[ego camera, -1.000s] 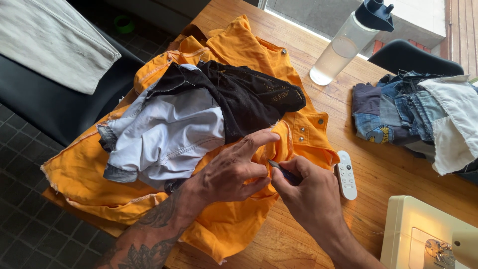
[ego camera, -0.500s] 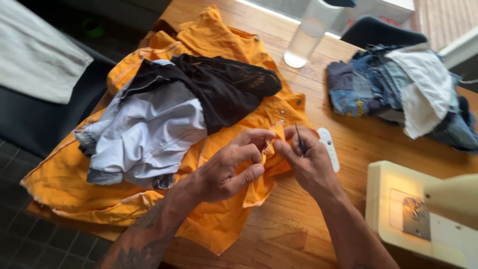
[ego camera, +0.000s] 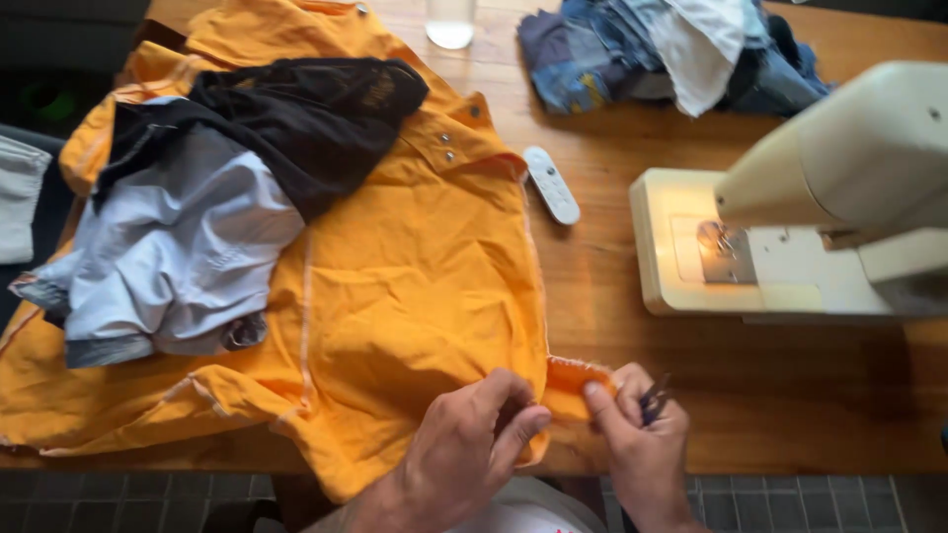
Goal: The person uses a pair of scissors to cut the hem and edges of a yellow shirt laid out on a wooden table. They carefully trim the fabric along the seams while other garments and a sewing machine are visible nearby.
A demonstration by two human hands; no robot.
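The left hand (ego camera: 469,449) pinches the lower corner of the orange garment (ego camera: 395,286) between thumb and fingers, right at the near edge of the wooden table (ego camera: 750,385). Just beside it, the right hand (ego camera: 642,434) grips the same folded corner with its thumb and forefinger, and a small dark tool (ego camera: 652,400), possibly thread snips, though it is mostly hidden, sits tucked in the curled fingers. Between the two hands the fabric's hem is turned up into a short orange flap (ego camera: 578,375).

The garment spreads leftward and away from the hands over most of the table, its snap-studded placket lying near the far side. On top of it, to the left, rests a crumpled pale blue garment (ego camera: 168,266), with a black garment (ego camera: 306,118) draped partly over that.

To the right of the orange cloth lies a slim white remote control (ego camera: 551,185). Further right stands a cream sewing machine (ego camera: 790,227), its needle plate lit. At the table's far edge sits a heap of denim and white clothes (ego camera: 662,49), and the base of a clear bottle (ego camera: 450,25) shows beside it.
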